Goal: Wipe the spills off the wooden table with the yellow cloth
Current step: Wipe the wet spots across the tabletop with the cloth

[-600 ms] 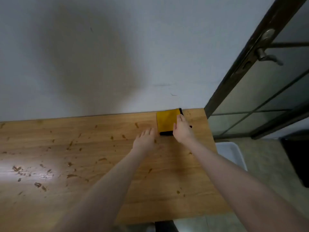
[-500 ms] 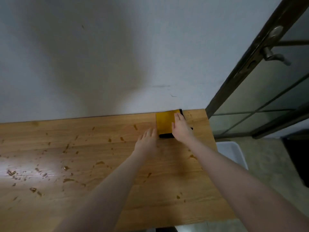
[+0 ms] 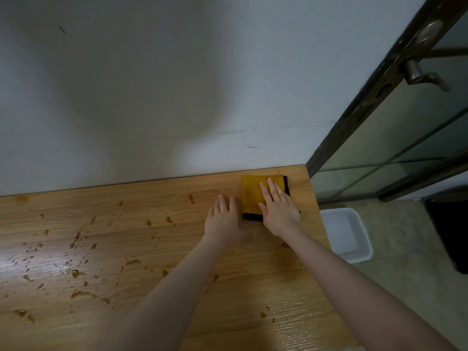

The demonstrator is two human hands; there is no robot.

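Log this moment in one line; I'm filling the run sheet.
right hand flat on folded yellow cloth | left hand on wooden table beside it | brown spills unwiped

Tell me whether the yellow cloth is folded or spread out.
Folded. The yellow cloth lies as a small neat rectangle in the table's far right corner, black edging along two sides, with the right hand flat on it.

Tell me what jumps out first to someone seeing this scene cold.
The yellow cloth at the table's far right corner stands out, with the right hand flat on it and the left hand on the wood just beside it. Next come the brown spills scattered over the table, thickest toward the left. Off the right edge, a white tub sits on the floor.
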